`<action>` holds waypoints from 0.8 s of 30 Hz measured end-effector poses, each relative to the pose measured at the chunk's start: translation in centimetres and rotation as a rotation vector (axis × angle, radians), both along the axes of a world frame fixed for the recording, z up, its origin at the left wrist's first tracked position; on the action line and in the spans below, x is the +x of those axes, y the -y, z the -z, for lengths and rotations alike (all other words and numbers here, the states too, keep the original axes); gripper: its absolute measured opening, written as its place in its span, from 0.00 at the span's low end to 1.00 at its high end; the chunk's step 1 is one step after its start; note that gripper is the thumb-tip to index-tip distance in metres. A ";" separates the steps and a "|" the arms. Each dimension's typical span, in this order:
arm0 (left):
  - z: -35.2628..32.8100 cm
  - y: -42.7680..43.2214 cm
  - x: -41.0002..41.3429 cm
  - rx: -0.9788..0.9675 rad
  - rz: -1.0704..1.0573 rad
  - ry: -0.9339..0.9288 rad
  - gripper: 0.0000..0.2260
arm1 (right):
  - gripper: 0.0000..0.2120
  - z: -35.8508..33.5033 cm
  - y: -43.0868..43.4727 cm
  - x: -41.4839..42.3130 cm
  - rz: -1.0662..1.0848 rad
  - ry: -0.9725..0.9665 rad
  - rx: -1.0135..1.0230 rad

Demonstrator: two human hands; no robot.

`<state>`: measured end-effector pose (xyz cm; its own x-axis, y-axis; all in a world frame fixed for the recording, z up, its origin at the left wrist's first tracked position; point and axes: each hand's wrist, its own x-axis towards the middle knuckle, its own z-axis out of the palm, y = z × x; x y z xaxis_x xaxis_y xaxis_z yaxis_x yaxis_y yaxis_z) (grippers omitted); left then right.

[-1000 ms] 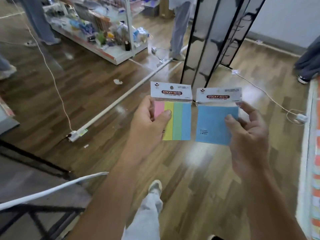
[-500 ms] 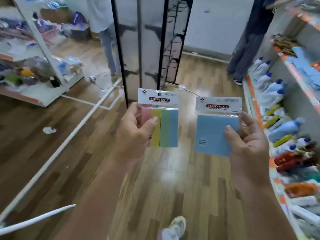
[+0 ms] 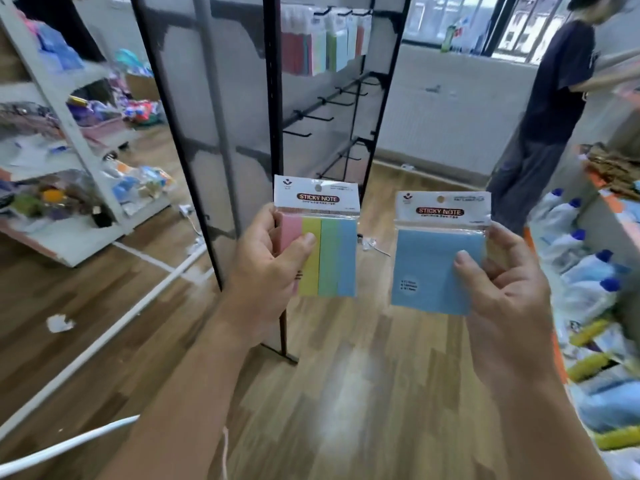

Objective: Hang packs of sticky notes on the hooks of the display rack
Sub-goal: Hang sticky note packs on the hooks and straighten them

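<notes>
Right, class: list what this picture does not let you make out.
Head view only.
- Small print on the blue pack: too small, blurred.
- Lower left corner of the striped pack: behind the left hand.
- Labels of the hung packs: blurred.
- Top of the rack: cut by the upper edge.

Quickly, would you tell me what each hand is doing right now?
Left hand: grips the four-colour sticky note pack.
Right hand: grips the blue sticky note pack.

Two bare forearms, left hand (image 3: pixel 266 271), right hand (image 3: pixel 509 299); short, trimmed thumbnails
</notes>
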<state>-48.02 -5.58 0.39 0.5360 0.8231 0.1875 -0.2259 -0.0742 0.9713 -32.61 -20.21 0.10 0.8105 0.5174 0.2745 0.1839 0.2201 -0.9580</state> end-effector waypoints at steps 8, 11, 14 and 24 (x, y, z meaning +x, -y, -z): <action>0.8 -11.2 15.8 0.038 -0.049 0.035 0.10 | 0.19 0.1 -12.5 17.7 -0.070 0.063 -0.016; -0.2 -15.6 22.6 0.026 -0.035 0.049 0.11 | 0.18 -1.2 -16.9 24.0 -0.071 0.051 0.006; -1.8 -20.0 29.4 0.066 -0.019 0.042 0.11 | 0.17 -2.7 -21.0 30.2 -0.079 0.046 0.039; -4.0 -31.1 49.3 0.181 -0.169 0.002 0.11 | 0.16 -4.3 -32.8 51.0 -0.173 0.023 0.132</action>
